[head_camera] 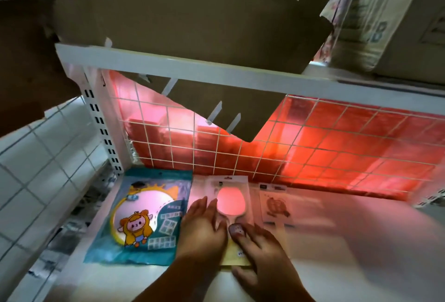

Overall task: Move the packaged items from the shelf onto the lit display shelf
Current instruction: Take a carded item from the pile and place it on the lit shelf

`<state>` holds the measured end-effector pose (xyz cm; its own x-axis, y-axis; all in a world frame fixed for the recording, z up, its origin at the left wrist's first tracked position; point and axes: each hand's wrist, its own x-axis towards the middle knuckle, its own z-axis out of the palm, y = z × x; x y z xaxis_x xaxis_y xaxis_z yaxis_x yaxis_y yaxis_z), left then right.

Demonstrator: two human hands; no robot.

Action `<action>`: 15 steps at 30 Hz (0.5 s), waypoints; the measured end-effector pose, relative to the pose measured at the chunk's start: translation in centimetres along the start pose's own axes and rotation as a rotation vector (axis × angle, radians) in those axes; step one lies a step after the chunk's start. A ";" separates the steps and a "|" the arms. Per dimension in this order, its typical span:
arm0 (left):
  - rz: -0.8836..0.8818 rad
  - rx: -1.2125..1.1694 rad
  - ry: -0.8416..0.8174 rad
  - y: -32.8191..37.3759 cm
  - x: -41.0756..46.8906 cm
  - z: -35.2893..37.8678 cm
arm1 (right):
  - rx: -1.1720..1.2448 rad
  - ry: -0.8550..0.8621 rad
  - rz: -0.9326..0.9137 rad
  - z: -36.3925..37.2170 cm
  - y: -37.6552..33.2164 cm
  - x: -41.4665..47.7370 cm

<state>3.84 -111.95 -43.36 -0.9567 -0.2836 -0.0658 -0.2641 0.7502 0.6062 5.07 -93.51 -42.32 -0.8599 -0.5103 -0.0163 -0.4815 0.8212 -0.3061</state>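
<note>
- cardboard box (pixel 192 20), top of the frame: plain brown card, matt, a bit rough looking
- shelf frame (pixel 183 66): white painted metal, smooth, low sheen
- wire grid (pixel 240 157), centre: thin metal wire with a white coat
- red panels (pixel 337 157) behind the grid: glossy, loads of glare
- teal package (pixel 144 217), lower left: shiny plastic film, crinkly at the edges
- middle package (pixel 243 191): clear glossy plastic over a mirror-smooth pink-lit face, yellow paper card below
- wall tiles (pixel 36 169), left: white, glazed, smooth
- shelf (pixel 361 253) board: smooth white, slight shine
- bundle (pixel 361 13), upper right: clear plastic wrap
</note>
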 end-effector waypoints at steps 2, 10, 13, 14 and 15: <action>-0.031 -0.092 0.012 0.2 -0.3 -0.2 | 0.002 -0.018 -0.001 -0.2 -0.1 0.0; -0.065 -0.161 0.020 0.5 -0.7 -0.4 | 0.045 0.041 0.024 -0.1 0.2 0.1; -0.057 -0.176 0.028 0.5 -0.8 -0.6 | 0.050 -0.001 0.012 0.1 0.4 0.1; -0.054 -0.184 0.025 0.4 -0.8 -0.7 | 0.059 0.007 0.007 0.1 0.5 0.2; -0.053 -0.195 0.016 0.5 -0.8 -0.7 | 0.064 -0.005 0.016 -0.2 0.3 0.2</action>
<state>4.58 -111.78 -42.44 -0.9395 -0.3305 -0.0897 -0.2837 0.6043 0.7445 4.71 -93.31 -42.19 -0.8665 -0.4985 -0.0265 -0.4556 0.8114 -0.3662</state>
